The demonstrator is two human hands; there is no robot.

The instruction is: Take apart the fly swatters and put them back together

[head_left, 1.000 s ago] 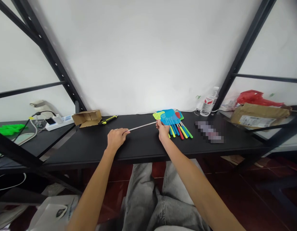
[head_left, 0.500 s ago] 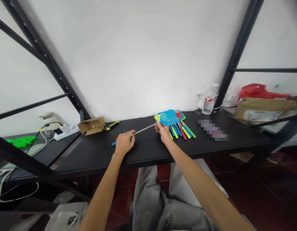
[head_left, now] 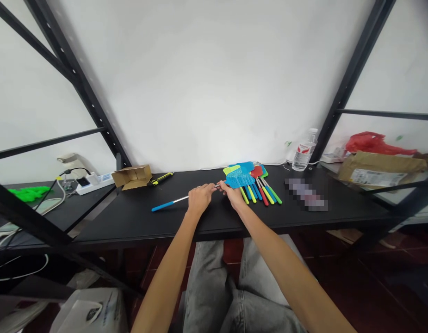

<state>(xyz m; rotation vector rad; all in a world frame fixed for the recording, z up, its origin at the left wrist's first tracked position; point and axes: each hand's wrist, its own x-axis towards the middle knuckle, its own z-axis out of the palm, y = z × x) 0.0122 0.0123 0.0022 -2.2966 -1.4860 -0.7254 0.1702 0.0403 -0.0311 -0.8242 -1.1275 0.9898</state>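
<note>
Black desk (head_left: 137,224) against a white wall (head_left: 207,92); a bottle (head_left: 303,152) stands upright toward its right end. One swatter (head_left: 163,206) is held aslant there, blue handle leftward, head end apparently at the pile (head_left: 263,196) of other swatters. Left hand (head_left: 200,198): closed over the thin rod (head_left: 181,200), nearly meeting the right. Right hand (head_left: 233,193): thumb and fingers pinched on the rod beside a blue head (head_left: 239,177).

Hazards, as judged: opposed force between the grips could bend the rod; lifting with heads overlapped could drag the pile apart.

Not verifiable: rod beneath the left hand, right fingertips, count of stacked heads. One item (head_left: 307,194) at right is pixelated.
</note>
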